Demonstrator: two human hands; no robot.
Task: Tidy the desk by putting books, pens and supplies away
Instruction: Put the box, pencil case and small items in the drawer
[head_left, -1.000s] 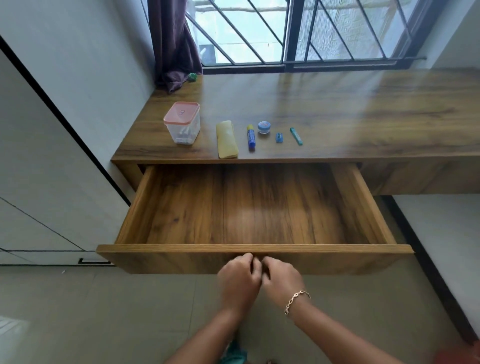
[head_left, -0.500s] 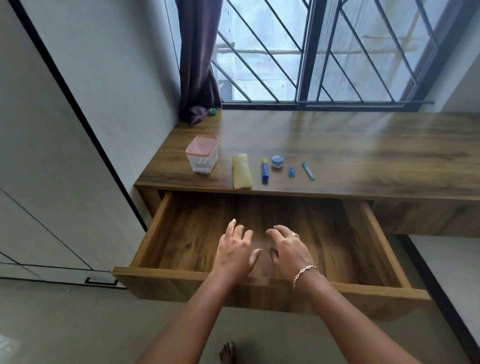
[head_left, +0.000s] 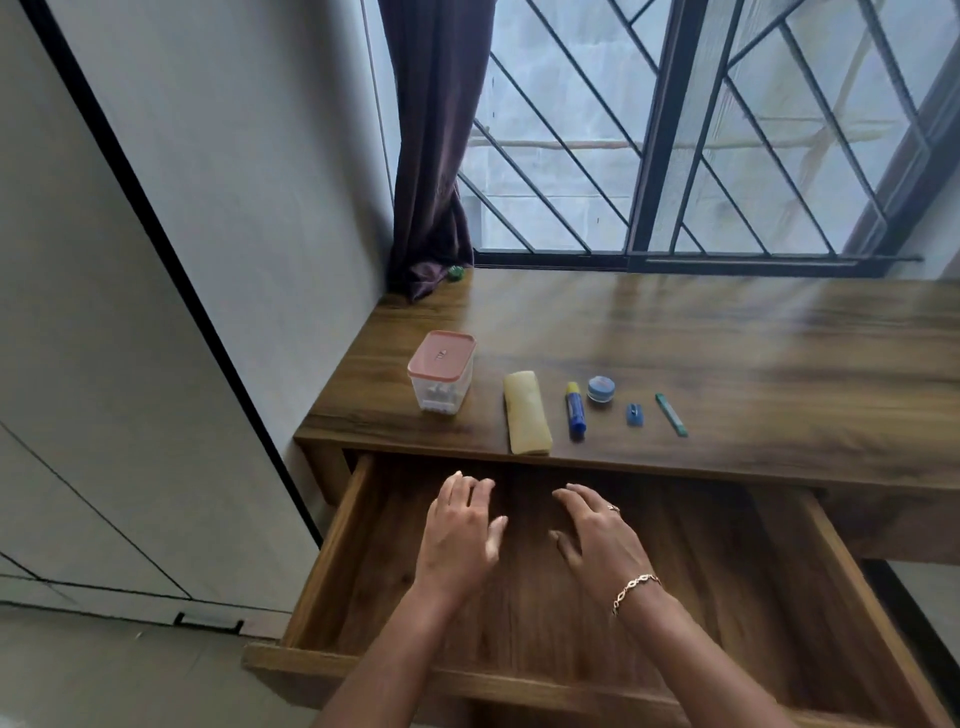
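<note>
1. Six supplies are laid in a row near the front edge of the desk (head_left: 727, 338), all of them apart from one another.
2. At the left end a clear box (head_left: 441, 371) is stood upright, closed by a pink lid. Small white pieces are seen at its bottom through the wall, but they are too small to be told apart.
3. Just right of the box a pale yellow oblong (head_left: 525, 413) is laid lengthwise, its near end at the desk edge. It may be a soft pouch or a folded cloth.
4. Next a blue glue stick (head_left: 575, 411) with a yellow cap is laid flat, cap pointing away.
5. A small round blue tin (head_left: 601, 389) is set just behind and to the right of it.
6. A blue sharpener (head_left: 634, 414) and a thin green stick (head_left: 671, 414) complete the row on the right.
7. Below the desk edge the drawer (head_left: 332, 551) is pulled well out, and its wood-grain floor is seen around the hands.
8. The left hand (head_left: 460, 535) and right hand (head_left: 597, 540) are held side by side over the drawer, palms down, fingers loosely spread, nothing gripped. Contact with the floor cannot be judged.
9. A bracelet (head_left: 635, 590) is worn on the right wrist and a ring (head_left: 613, 507) on one finger.
10. A dark curtain (head_left: 431, 156) is hung at the desk's back left corner, with a small green object (head_left: 456, 272) beside its hem.
</note>
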